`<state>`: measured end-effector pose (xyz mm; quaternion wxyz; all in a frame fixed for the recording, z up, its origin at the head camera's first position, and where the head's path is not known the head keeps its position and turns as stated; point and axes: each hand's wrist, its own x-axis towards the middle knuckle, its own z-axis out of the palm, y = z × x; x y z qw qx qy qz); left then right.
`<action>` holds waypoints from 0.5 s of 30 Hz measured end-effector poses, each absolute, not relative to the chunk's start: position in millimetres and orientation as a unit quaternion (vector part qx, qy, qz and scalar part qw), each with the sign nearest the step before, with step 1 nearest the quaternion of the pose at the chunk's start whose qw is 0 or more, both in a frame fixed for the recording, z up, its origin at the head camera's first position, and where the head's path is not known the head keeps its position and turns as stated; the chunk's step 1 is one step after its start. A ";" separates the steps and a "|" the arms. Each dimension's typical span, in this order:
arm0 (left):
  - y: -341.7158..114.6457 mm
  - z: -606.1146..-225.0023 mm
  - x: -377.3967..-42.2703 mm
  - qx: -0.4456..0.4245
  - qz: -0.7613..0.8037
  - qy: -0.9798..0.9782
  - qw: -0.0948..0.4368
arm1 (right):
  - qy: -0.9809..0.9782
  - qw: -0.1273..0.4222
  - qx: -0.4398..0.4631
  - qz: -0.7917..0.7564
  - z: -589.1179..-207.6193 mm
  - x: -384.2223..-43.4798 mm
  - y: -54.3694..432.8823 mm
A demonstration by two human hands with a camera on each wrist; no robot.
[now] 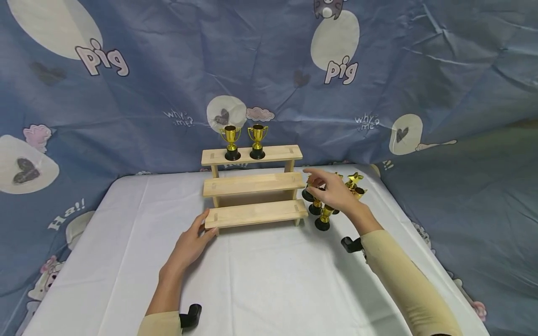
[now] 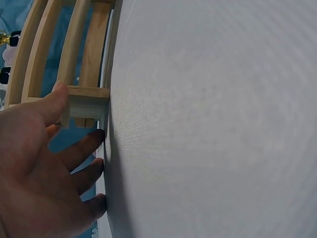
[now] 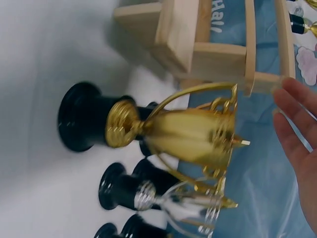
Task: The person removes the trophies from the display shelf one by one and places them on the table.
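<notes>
A three-step wooden stand (image 1: 254, 213) stands on the white table. Side by side on its top step are two gold trophy cups (image 1: 231, 135) with black bases. My left hand (image 1: 189, 245) holds the left end of the lowest step, thumb at the front edge; in the left wrist view the other fingers (image 2: 84, 148) spread beside it. Over a cluster of small trophies right of the stand hovers my right hand (image 1: 334, 191), fingers extended and holding nothing. The right wrist view shows a gold trophy (image 3: 188, 134) beside a silver trophy (image 3: 185, 206); the hand partly hides the cluster in the head view.
Several trophies are packed together near the stand's right end, some topped with gold stars (image 1: 355, 178). A blue printed cloth (image 1: 269, 60) hangs behind the table. The white tablecloth (image 1: 269, 280) stretches in front of the stand.
</notes>
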<state>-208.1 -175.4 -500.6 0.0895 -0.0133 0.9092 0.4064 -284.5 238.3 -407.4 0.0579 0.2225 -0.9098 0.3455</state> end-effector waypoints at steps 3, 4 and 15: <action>-175.9 -501.0 -208.4 -0.015 0.406 0.909 0.090 | -0.907 0.059 0.226 0.351 -404.8 -288.4 230.8; -176.1 -501.3 -208.7 -0.016 0.405 0.910 0.090 | -0.905 0.059 0.226 0.355 -404.0 -289.7 228.3; -177.4 -501.0 -207.6 -0.013 0.407 0.909 0.090 | -0.891 0.064 0.228 0.388 -394.0 -305.4 204.5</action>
